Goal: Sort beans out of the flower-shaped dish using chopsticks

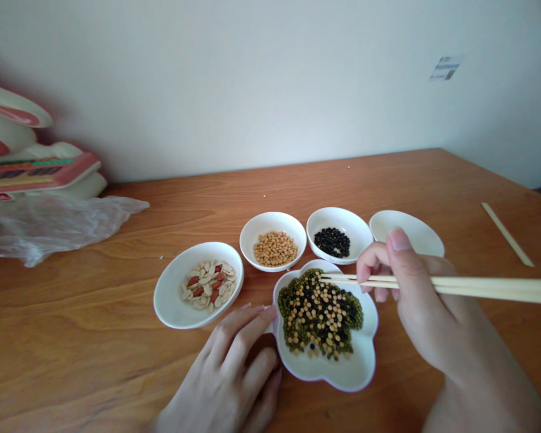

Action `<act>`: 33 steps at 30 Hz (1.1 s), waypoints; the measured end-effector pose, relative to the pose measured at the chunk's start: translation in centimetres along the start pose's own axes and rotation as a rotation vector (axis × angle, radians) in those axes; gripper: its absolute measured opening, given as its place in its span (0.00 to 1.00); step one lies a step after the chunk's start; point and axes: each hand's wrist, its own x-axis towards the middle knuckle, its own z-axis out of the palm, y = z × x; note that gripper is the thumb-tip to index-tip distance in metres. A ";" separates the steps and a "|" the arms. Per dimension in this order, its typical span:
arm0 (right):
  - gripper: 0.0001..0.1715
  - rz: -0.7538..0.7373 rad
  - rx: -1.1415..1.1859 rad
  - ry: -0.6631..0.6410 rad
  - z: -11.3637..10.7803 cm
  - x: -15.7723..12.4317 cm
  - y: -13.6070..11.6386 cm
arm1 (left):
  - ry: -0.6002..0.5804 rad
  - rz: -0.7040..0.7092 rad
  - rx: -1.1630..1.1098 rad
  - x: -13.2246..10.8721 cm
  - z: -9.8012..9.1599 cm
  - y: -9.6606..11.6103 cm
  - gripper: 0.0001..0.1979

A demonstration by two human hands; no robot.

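A white flower-shaped dish [360,361] holds mixed green, black and yellowish beans [318,313]. My left hand [234,361] is at its left edge, fingers bent around what looks like a short handle there. In my right hand [415,294] is a pair of light wooden chopsticks [487,287]. Their tips are close together over the far part of the beans; whether they pinch a bean I cannot tell. Just behind the dish stand a white bowl [249,231] of yellow soybeans [275,249] and a white bowl [360,231] of black beans [332,242].
On the left, a white bowl [166,300] holds pale seeds and reddish peanuts. Another white bowl [401,225] is partly hidden behind my right hand. A pale strip [507,234] lies at the right. Clear plastic [63,225] and a toy keyboard [40,171] occupy the far left, against the wall.
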 end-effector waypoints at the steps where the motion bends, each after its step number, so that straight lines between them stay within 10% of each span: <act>1: 0.43 0.003 0.002 -0.007 0.0 0.0 0.0 | 0.003 0.000 -0.001 0.0 0.0 0.0 0.08; 33: 0.46 0.017 0.009 0.044 0.0 -0.3 -0.6 | 0.009 0.006 -0.008 -0.1 0.0 -0.3 0.08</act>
